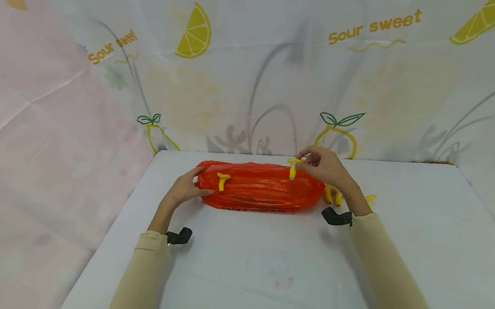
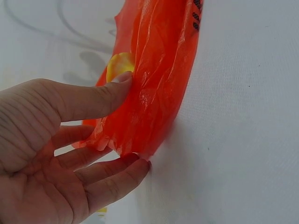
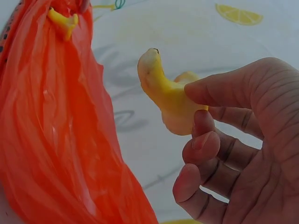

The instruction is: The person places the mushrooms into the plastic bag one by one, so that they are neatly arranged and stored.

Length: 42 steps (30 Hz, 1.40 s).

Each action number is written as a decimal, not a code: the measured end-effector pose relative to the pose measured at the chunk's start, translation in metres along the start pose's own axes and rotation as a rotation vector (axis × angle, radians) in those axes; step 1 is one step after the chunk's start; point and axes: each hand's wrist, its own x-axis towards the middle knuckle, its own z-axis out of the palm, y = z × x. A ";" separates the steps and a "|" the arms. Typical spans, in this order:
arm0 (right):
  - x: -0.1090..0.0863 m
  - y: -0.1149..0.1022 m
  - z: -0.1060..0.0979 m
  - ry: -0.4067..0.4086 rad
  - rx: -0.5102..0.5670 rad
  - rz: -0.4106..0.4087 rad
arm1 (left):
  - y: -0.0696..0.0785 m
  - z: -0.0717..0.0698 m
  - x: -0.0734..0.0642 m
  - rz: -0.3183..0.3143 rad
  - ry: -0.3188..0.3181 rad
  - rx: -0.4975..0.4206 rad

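Observation:
A red plastic bag (image 1: 253,186) lies stretched sideways across the white table. At its left end my left hand (image 1: 186,187) holds it, thumb on the near side and fingers around the end; in the left wrist view the thumb (image 2: 100,98) presses the film. My right hand (image 1: 326,166) pinches a small yellow toy banana (image 3: 161,91) with a flared, peeled-looking end, between thumb and fingertips. In the head view that banana is in front of the bag's right part. Another toy banana (image 1: 222,182) lies on the bag's left part, near the left hand.
More yellow toy bananas (image 1: 333,195) lie right of the bag, partly hidden by the right wrist; another yellow piece (image 1: 370,200) shows beyond it. A printed cloth (image 1: 244,86) hangs behind the table (image 1: 255,271). Both wrists carry dark camera mounts (image 1: 336,217).

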 end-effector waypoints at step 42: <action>0.057 -0.018 0.127 -0.083 0.171 0.021 | -0.001 -0.002 -0.001 -0.010 0.007 -0.010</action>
